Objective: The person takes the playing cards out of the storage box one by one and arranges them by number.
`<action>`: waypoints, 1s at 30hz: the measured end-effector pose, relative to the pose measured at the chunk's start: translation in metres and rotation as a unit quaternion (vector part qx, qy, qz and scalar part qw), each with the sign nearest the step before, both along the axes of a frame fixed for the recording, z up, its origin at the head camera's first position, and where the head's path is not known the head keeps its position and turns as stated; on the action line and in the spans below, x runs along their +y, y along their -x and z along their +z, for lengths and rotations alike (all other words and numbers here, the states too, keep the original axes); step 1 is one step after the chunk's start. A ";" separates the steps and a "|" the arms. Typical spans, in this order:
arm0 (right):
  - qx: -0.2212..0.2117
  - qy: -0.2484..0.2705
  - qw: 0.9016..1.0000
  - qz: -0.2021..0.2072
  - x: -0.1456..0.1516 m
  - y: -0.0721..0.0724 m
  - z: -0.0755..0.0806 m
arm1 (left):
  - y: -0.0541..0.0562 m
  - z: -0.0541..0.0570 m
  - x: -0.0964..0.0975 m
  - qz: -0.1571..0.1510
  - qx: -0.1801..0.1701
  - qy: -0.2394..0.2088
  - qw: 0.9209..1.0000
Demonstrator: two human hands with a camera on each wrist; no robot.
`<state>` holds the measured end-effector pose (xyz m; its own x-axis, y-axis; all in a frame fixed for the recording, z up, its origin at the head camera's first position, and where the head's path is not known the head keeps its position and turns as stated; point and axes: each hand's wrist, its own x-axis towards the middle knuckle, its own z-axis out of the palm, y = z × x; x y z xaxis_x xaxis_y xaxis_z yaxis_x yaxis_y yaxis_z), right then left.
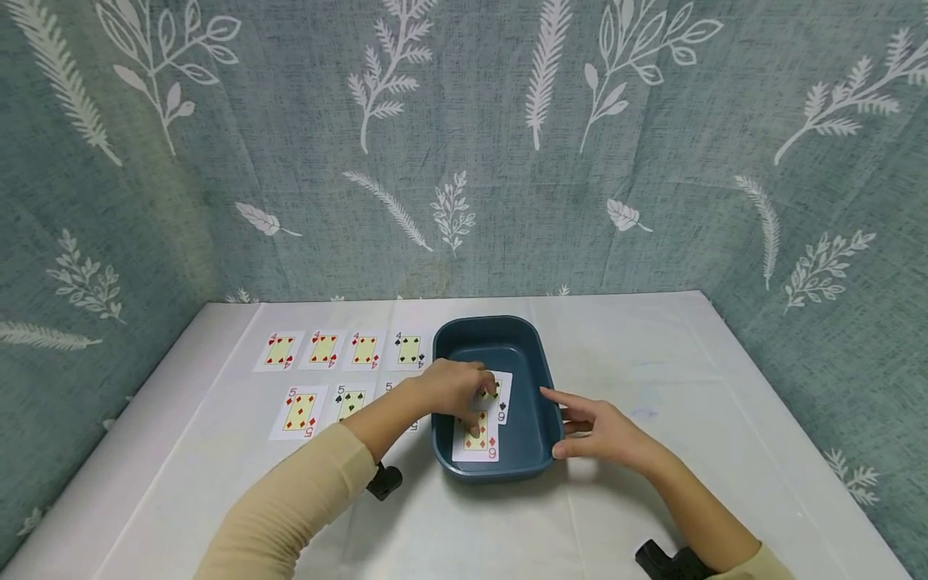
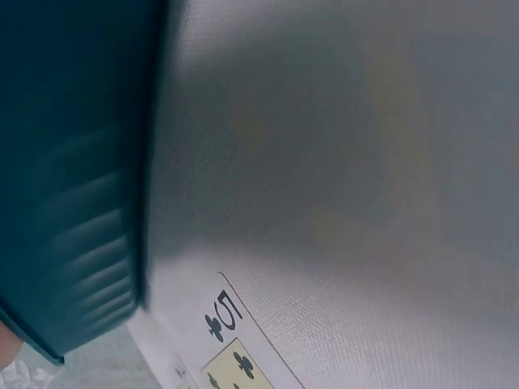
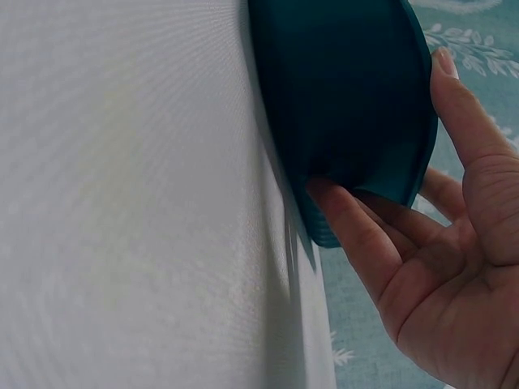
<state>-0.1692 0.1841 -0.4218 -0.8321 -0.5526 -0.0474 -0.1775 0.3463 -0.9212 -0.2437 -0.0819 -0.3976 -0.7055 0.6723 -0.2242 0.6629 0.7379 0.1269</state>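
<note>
A dark blue tray (image 1: 532, 451) stands on the white table. Reaching over its left wall, my left hand (image 1: 458, 388) has bent fingers and thumb spread apart on two overlapping playing cards in the tray. One is a diamond card (image 1: 489, 457) near the front; the other is a black-suited card (image 1: 505, 385) behind it, partly hidden by the hand. My right hand (image 1: 598, 431) rests against the tray's right side, fingertips and thumb at the rim. In the right wrist view its thumb (image 3: 448, 69) touches the rim and a finger reaches along the outer wall.
Left of the tray, several fours lie in a back row, including a four of spades (image 1: 409, 352). In the row before them lie a red five (image 1: 300, 413) and a five of spades (image 1: 353, 399). A five of clubs (image 2: 235, 356) is partly hidden behind my left arm. Patterned green cloth (image 1: 464, 201) surrounds the table.
</note>
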 end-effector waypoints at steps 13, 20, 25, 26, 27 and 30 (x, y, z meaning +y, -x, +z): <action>0.009 0.003 1.000 0.006 0.001 0.001 0.000 | -0.001 -0.001 0.000 0.014 -0.016 -0.002 1.000; 0.015 0.000 1.000 0.008 0.001 0.002 0.000 | -0.001 0.000 -0.003 0.020 -0.018 -0.094 0.995; 0.012 0.002 1.000 0.007 0.001 0.002 0.000 | -0.002 -0.001 -0.007 0.008 -0.001 -0.153 0.988; 0.012 0.001 1.000 0.008 0.001 0.002 0.000 | -0.003 -0.001 -0.007 0.006 -0.001 -0.161 0.987; 0.012 0.001 1.000 0.009 0.001 0.002 -0.001 | -0.003 0.000 -0.008 0.005 -0.001 -0.170 0.985; 0.007 0.001 1.000 0.006 0.002 0.002 -0.002 | -0.004 0.000 -0.009 -0.002 0.003 -0.205 0.979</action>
<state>-0.1714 0.1858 -0.4235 -0.8260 -0.5627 -0.0343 -0.1952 0.3425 -0.9190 -0.2394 -0.0910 -0.3973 -0.7026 0.7083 0.0690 0.6676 0.6224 0.4086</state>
